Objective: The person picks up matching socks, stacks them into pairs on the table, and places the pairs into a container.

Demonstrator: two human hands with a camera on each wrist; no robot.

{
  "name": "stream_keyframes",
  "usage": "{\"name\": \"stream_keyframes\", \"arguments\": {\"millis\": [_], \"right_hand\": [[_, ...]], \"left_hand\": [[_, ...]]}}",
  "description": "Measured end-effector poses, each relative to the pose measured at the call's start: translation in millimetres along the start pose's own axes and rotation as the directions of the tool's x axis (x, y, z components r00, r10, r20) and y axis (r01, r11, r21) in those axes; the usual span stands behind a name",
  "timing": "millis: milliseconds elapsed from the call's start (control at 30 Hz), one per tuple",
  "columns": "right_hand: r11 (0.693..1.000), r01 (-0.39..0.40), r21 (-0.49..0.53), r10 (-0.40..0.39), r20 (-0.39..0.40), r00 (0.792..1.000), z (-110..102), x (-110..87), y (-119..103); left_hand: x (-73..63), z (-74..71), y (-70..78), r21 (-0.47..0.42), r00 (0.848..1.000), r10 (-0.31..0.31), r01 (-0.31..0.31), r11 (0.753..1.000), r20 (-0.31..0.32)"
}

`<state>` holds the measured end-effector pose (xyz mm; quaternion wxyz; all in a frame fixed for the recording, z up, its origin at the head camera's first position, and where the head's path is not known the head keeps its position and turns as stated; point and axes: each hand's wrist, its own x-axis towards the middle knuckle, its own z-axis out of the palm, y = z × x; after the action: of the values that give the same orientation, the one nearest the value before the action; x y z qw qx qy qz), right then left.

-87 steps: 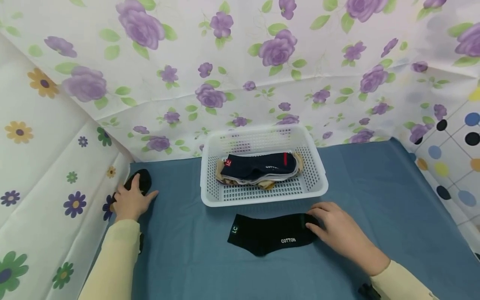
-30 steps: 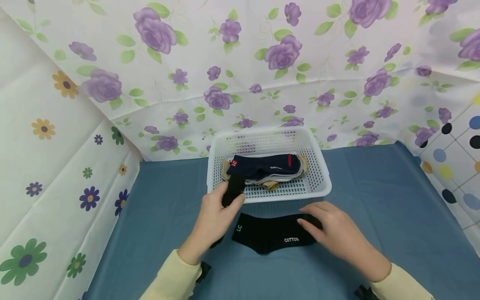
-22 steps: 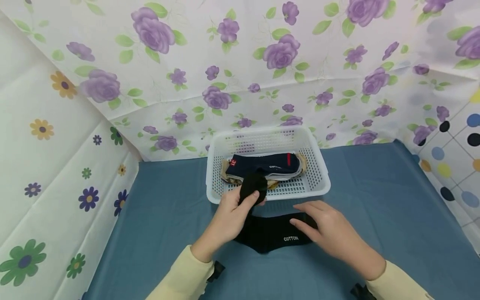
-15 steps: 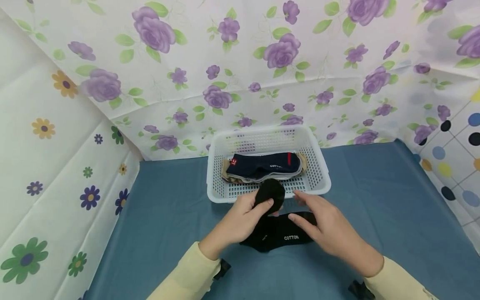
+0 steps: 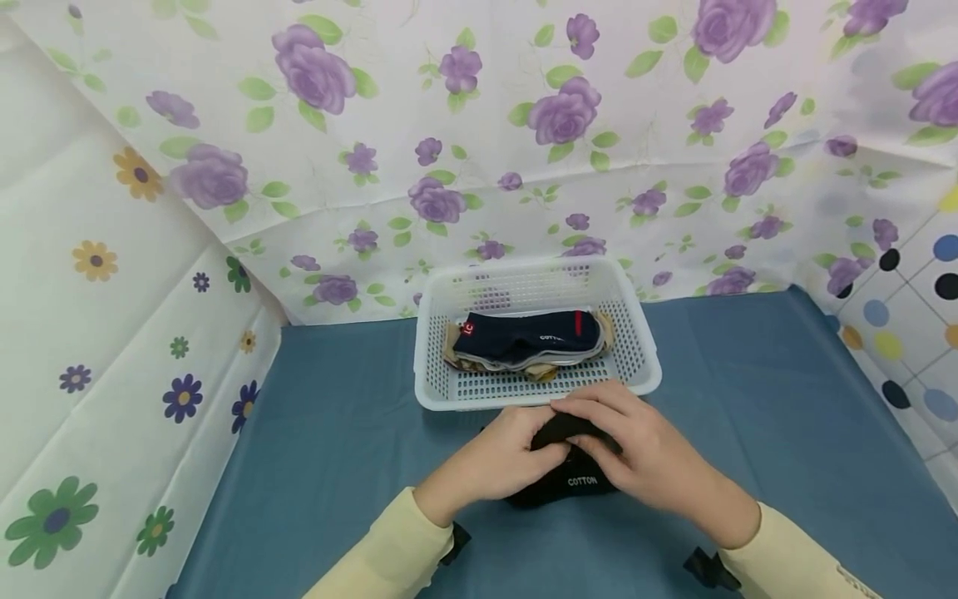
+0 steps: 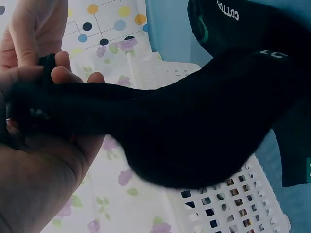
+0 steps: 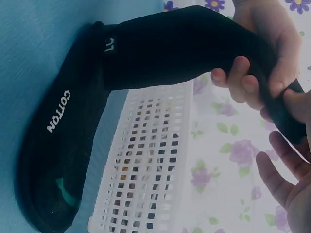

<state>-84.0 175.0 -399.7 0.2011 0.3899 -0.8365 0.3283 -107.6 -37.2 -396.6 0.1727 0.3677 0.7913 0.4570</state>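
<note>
My left hand [image 5: 509, 456] grips a black sock [image 6: 194, 126] near one end, holding that end above the table. At the same end, my right hand [image 5: 636, 445] pinches the sock between thumb and fingers. The rest of the held sock hangs down, and its cuff with an LC mark reaches a second black sock [image 7: 58, 136]. That second sock lies flat on the blue cloth [image 5: 337, 433], printed COTTON with a green mark at its toe. In the head view, both hands and the held sock cover much of it.
Just behind the hands stands a white perforated basket [image 5: 479, 404]. Inside lies a stack of folded socks, topped by a navy sock [image 5: 516, 334] with red marks. A flowered sheet [image 5: 359, 166] hangs at the back, and a daisy-print sheet [image 5: 127, 399] borders the left.
My left hand has brought the held sock from the far left to above the lying sock. The right hand has left the lying sock's toe and taken hold of the raised sock's end.
</note>
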Motion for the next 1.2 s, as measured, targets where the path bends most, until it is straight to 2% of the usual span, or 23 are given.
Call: {"name": "stream_keyframes", "arguments": {"millis": [133,300,433,567,667,867,1000,1100,1200], "right_hand": [[1.000,0.009,-0.006,-0.009,-0.034,0.999,1,-3.2,2],[1.000,-0.001,-0.031,0.000,-0.039,0.999,-2,-5.8,5],[0.999,-0.001,-0.042,-0.001,-0.049,0.999,-7,-6.3,9],[0.999,0.003,-0.054,-0.007,-0.070,0.998,-12,-7.1,13],[0.998,0.001,-0.060,-0.006,-0.082,0.997,-14,-8.0,16],[0.997,-0.020,-0.070,0.017,-0.037,0.999,-17,-9.5,18],[0.989,-0.134,0.061,0.131,0.050,0.990,-20,-10.6,17],[0.952,-0.247,0.180,0.231,0.103,0.967,-22,-11.4,17],[0.916,-0.309,0.254,0.282,0.139,0.949,-25,-11.9,17]], "left_hand": [[-0.2,0.0,-1.3,0.030,1.000,-0.026,0.026,0.999,-0.004],[-1.2,-1.7,-4.1,0.097,0.998,-0.061,0.062,0.993,-0.008],[-4.3,-6.2,-6.3,0.142,0.993,-0.117,0.117,0.983,-0.005],[-8.8,-13.0,-9.8,0.189,0.981,-0.192,0.188,0.964,0.003],[-11.7,-17.0,-12.3,0.253,0.971,-0.240,0.232,0.939,0.000],[-15.4,-20.3,-16.4,0.357,0.963,-0.269,0.249,0.900,0.005],[-18.3,-21.0,-19.8,0.304,0.949,-0.314,0.301,0.904,-0.005],[-19.8,-21.3,-22.1,0.228,0.941,-0.338,0.335,0.914,-0.027],[-19.8,-21.9,-24.2,0.167,0.954,-0.299,0.301,0.939,-0.037]]}}
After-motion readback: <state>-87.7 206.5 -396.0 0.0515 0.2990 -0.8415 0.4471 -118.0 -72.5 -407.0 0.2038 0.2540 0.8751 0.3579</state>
